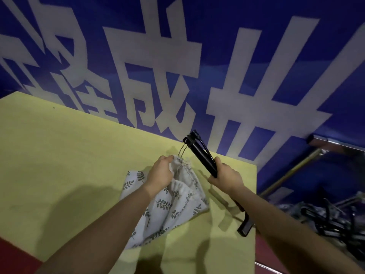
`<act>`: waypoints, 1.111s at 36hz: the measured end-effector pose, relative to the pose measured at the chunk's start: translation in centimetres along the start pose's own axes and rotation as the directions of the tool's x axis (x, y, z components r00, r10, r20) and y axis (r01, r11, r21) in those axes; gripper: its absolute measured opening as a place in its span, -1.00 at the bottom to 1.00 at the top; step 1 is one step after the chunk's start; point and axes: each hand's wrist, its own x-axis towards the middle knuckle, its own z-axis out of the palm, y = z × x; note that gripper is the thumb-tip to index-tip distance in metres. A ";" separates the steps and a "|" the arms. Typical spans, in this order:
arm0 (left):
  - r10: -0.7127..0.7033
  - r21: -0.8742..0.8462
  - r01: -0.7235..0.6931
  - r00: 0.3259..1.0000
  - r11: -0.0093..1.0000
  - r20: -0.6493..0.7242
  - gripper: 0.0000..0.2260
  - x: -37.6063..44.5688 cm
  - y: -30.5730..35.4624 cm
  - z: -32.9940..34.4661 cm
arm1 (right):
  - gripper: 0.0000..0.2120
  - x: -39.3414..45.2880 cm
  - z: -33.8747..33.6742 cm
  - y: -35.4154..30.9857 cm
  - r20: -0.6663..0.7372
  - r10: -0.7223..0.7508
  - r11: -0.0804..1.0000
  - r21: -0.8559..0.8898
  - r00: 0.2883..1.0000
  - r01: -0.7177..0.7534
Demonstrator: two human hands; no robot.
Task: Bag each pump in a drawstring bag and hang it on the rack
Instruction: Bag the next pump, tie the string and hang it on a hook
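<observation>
While the left hand [161,173] pinches the bag [177,196] mouth on the table [59,145], the right hand [225,175] grips the pump [203,155].

The left hand [161,173] covered part of the mouth of the drawstring bag [173,200], so how far it gaped could not be told. The right hand [225,173] and forearm hid the middle of the black pump [199,153]. The dark heap of pumps [325,216] at the right was blurred, cut by the frame edge, and beyond counting
</observation>
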 end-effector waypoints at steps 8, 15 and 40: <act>-0.031 -0.046 0.029 0.999 0.998 -0.026 -0.43 -1.5 2.9 0.4 | -0.62 -4.0 -2.5 1.6 -0.117 -0.027 0.990 0.135 0.993 0.043; -0.007 -0.124 0.008 1.000 0.992 0.009 -0.38 -2.0 3.2 0.6 | -0.59 -6.2 -4.2 3.4 -0.180 -0.020 0.970 0.235 0.984 0.063; 0.187 0.323 -0.269 0.946 0.907 0.263 -0.18 -4.1 5.2 -2.3 | -0.68 -3.7 -6.4 -1.1 0.054 -0.387 0.788 -0.500 0.920 0.361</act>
